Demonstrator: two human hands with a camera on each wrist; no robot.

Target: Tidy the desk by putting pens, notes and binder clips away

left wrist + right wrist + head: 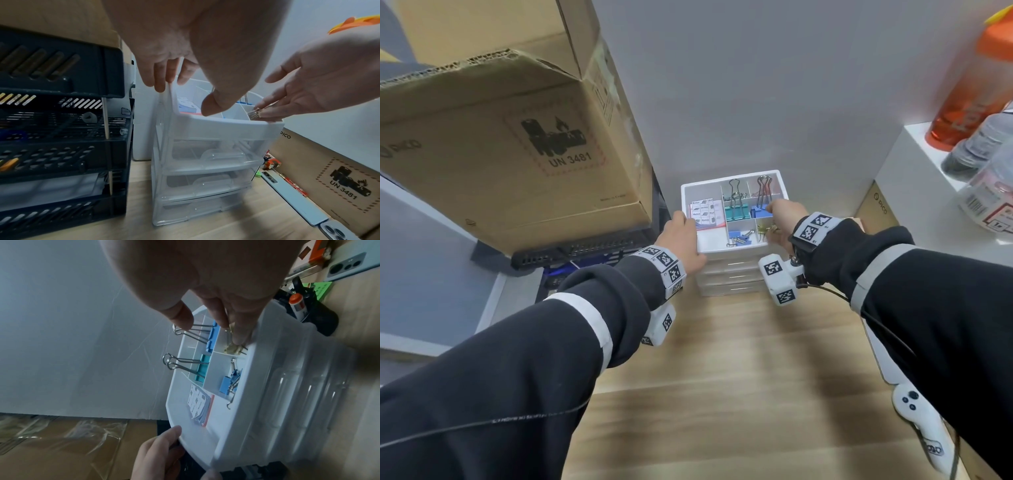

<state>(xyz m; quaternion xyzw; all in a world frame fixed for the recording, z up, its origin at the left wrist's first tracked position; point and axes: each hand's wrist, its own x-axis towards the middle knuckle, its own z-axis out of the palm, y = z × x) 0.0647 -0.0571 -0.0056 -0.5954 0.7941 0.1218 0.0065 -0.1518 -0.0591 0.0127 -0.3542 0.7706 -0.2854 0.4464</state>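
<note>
I note a brown cardboard box marked UN 3481 atop a black slotted plastic tray stack. Orange translucent bottle stands on a white shelf. White handheld controller lies on the wooden desktop.

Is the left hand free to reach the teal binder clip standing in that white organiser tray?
Probably yes. The teal binder clip stands uncovered in the white organiser tray, nothing above it. But the left hand grips the tray's edge and would have to let go first.
</note>
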